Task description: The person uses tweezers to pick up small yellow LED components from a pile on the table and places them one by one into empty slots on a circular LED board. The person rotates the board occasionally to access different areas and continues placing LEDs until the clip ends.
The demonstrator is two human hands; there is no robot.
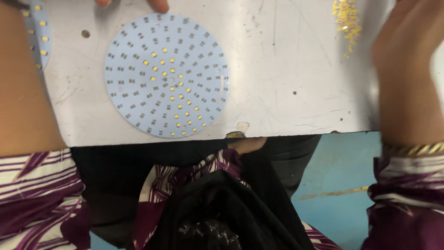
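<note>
A round pale-blue circuit disc lies flat on a scratched grey metal table. Small yellow chips fill its middle and a wedge toward the near rim; the other pads are bare. My left forearm runs up the left edge of the view. Two fingertips of my left hand show at the top, touching the disc's far rim; the rest of that hand is out of frame. My right hand hovers over the table's right side, beside a small heap of loose yellow chips. Its fingers are hidden.
A second blue disc with yellow chips peeks out behind my left arm at the upper left. The table's near edge crosses the middle of the view. Below it are my lap in purple-striped cloth, a black bag and a blue floor.
</note>
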